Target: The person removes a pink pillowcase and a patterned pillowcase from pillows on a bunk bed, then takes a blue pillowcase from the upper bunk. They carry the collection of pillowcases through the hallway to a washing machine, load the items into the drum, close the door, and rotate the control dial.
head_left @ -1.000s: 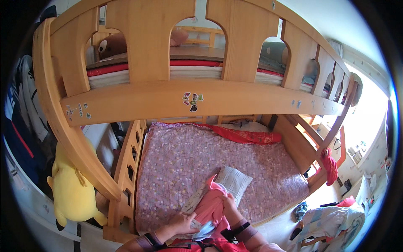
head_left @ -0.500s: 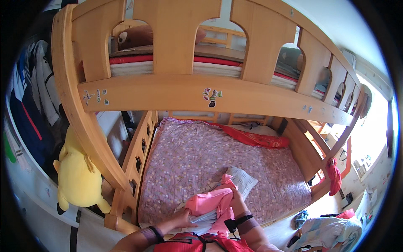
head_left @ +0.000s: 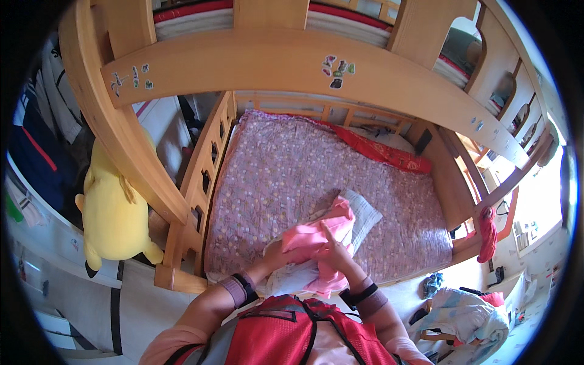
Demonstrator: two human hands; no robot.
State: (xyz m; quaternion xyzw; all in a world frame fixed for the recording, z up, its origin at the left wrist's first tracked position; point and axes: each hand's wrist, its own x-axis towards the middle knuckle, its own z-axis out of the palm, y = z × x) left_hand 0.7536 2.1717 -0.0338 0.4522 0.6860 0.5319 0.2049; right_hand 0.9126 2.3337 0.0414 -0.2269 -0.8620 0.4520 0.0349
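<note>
Limp, crumpled pink cloth point(head_left: 303, 237); right grip point(head_left: 333, 250) clamped on it; left grip point(head_left: 277, 256): cannot tell.

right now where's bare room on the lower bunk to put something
The widest bare patch is the purple patterned sheet between the left end rail and the red bedding at the back. More lies between the pillow-like white bundle and the right end panel. It is crowded near the front edge, where the left hand and right hand touch the pink garment.
</note>
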